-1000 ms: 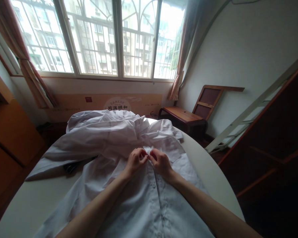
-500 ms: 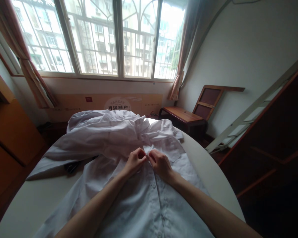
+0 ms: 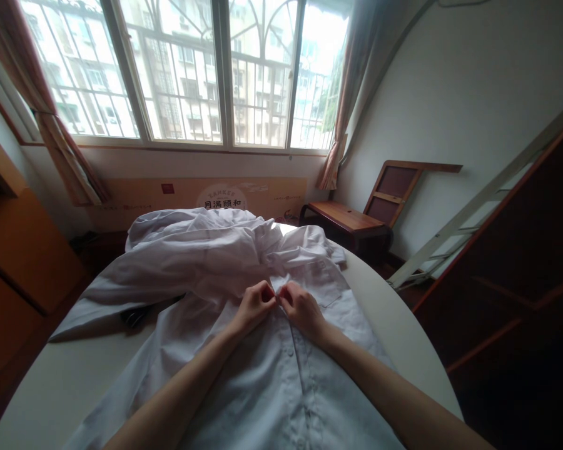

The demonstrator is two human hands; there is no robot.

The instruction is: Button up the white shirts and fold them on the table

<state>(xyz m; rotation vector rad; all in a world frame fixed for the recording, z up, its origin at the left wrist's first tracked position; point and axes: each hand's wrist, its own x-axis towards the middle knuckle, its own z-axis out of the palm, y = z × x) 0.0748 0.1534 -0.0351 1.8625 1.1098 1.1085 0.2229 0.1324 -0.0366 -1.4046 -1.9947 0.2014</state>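
Observation:
A white shirt (image 3: pixel 248 381) lies spread over the round table, its button front running toward me. My left hand (image 3: pixel 257 303) pinches the edge of the shirt's front placket between thumb and forefinger. Close against it, my right hand (image 3: pixel 303 309) pinches the same spot from the other side, fingertips nearly touching. Whatever button sits between the fingertips is too small to make out. Below the hands a button (image 3: pixel 289 352) shows on the placket. A chest pocket (image 3: pixel 331 290) lies to the right of my right hand.
More crumpled white cloth (image 3: pixel 192 250) is heaped at the table's far side. A dark striped item (image 3: pixel 136 315) pokes out beneath it. The pale tabletop (image 3: pixel 403 331) shows at the right. Beyond stand a wooden bench (image 3: pixel 347 215), a ladder (image 3: pixel 460 231) and a barred window.
Both hands stay at the same place on the placket, with only a very slight shift of the right fingers. The shirt lies as before.

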